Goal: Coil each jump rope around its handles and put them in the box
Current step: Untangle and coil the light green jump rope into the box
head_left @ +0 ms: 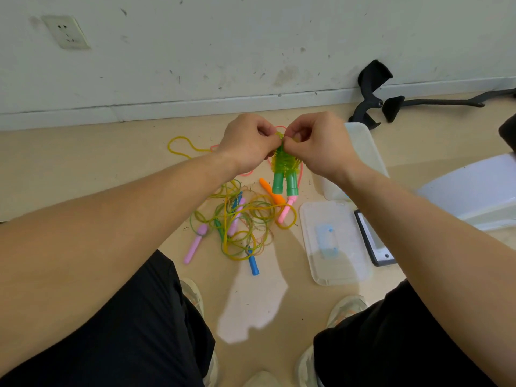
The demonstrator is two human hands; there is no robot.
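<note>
- Centre of the frame, held above the floor: the green jump rope (pixel 284 164), a translucent yellow-green plastic cord wound round its two green plastic handles (pixel 284 185). The handles hang side by side with their ends down.
- The left hand (pixel 248 143) and the right hand (pixel 321 146) meet at the top of the bundle, fingers curled, each pinching the cord there. The loose end is probably being tucked or tied, though the fingers hide exactly how.
- The cord looks springy. If either pinch slackens before the end is locked, the turns would likely spring off and the coil come undone.
- Only the top of the bundle is held. The free-hanging handles could splay or slide out of the wraps, leaving the coil loose.
- Just below, in the lower centre, lies a tangled heap of loose cords (pixel 243 222) with pink, orange, blue and lilac handles. A dropped bundle would land in it and could snag.
- The clear plastic box (pixel 363 152) sits right of centre, partly behind the right wrist. Its clear flat lid (pixel 335 241) lies on the floor at lower right. A poorly tucked end may catch on the box rim on the way in.
</note>
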